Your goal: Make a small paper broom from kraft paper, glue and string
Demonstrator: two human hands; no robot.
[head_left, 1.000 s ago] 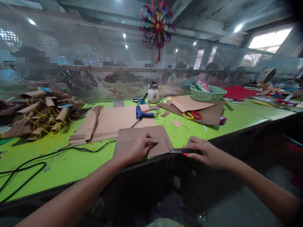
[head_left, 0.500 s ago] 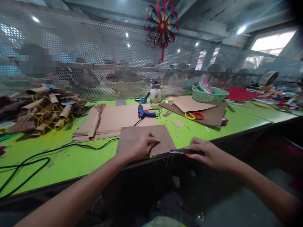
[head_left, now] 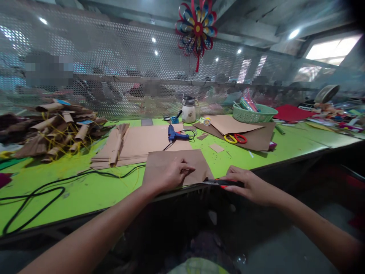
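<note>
A sheet of brown kraft paper (head_left: pixel 162 160) lies at the table's front edge. My left hand (head_left: pixel 177 173) rests on it with fingers curled together, holding the sheet near its front edge. The fingertips' exact grip is partly hidden. In my right hand (head_left: pixel 242 182) is a pair of black-and-red scissors (head_left: pixel 218 182), their blades pointing left at the sheet's front right corner. Paper shows around the blade tips, where the corner lifts a little. Behind the sheet, a blue glue gun (head_left: pixel 176 135) lies on a stack of brown paper (head_left: pixel 139 139).
A rolled paper piece (head_left: pixel 116 148) lies on the stack. Left are heaped paper rolls with yellow string (head_left: pixel 57 129) and a black cable (head_left: pixel 94 173). Behind stand a white bottle (head_left: pixel 188 112) and green basket (head_left: pixel 255 114). Yellow-and-red-handled scissors (head_left: pixel 235 138) lie on paper at right.
The scissors in my right hand have moved slightly left, further onto the paper's corner, which now lifts around the blades. My left hand stays on the sheet. The view has shifted slightly.
</note>
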